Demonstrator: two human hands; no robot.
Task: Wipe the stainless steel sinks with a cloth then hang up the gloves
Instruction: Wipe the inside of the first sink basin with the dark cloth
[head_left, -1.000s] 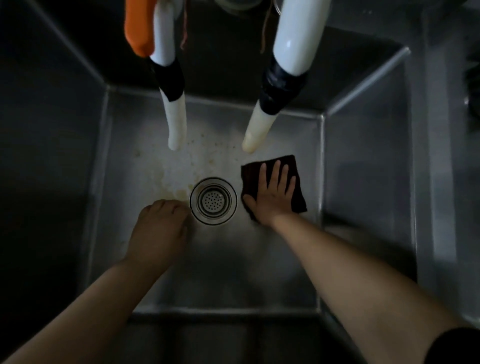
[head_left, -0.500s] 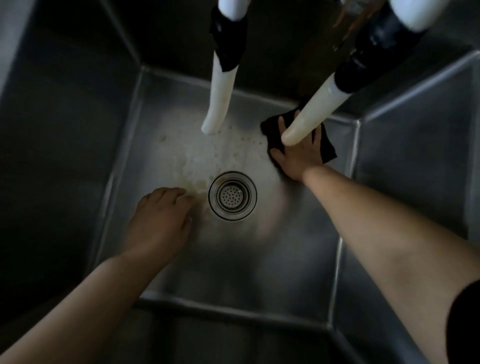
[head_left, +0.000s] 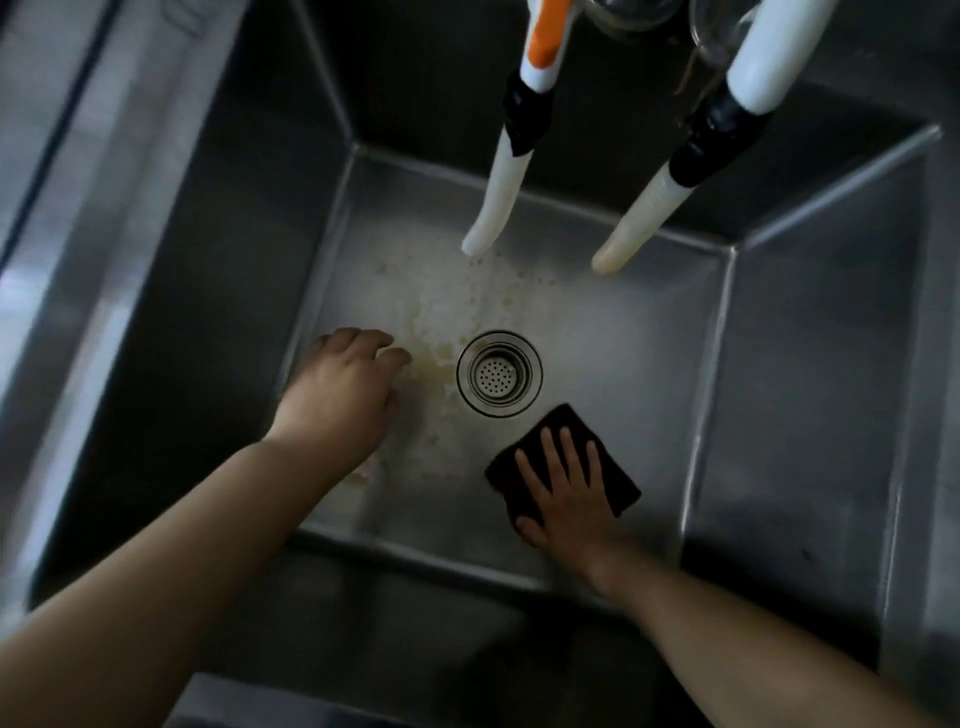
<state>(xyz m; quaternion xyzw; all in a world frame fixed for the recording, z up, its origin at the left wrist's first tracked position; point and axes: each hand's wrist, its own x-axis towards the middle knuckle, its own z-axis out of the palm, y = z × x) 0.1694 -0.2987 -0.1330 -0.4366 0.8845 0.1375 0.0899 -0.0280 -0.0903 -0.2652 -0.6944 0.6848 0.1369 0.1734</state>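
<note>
I look down into a deep stainless steel sink (head_left: 649, 364) with a round drain strainer (head_left: 500, 373) in the middle of its floor. My right hand (head_left: 563, 491) lies flat with straight, spread fingers on a dark cloth (head_left: 621, 491) and presses it to the sink floor, just near-right of the drain. My left hand (head_left: 340, 392) rests on the sink floor left of the drain with its fingers bent down, holding nothing. Yellowish stains and specks (head_left: 441, 312) cover the floor between the drain and the back wall.
Two white hose spouts with black taped joints hang from above, the left spout (head_left: 498, 208) and the right spout (head_left: 641, 223), ending over the back of the sink. An orange piece (head_left: 543, 41) sits on the left spout. Steep steel walls close in on all sides; a steel ledge (head_left: 67, 208) runs at left.
My right hand has slid the cloth from the back right corner under the spout to the near side of the drain. My left hand has stayed left of the drain.
</note>
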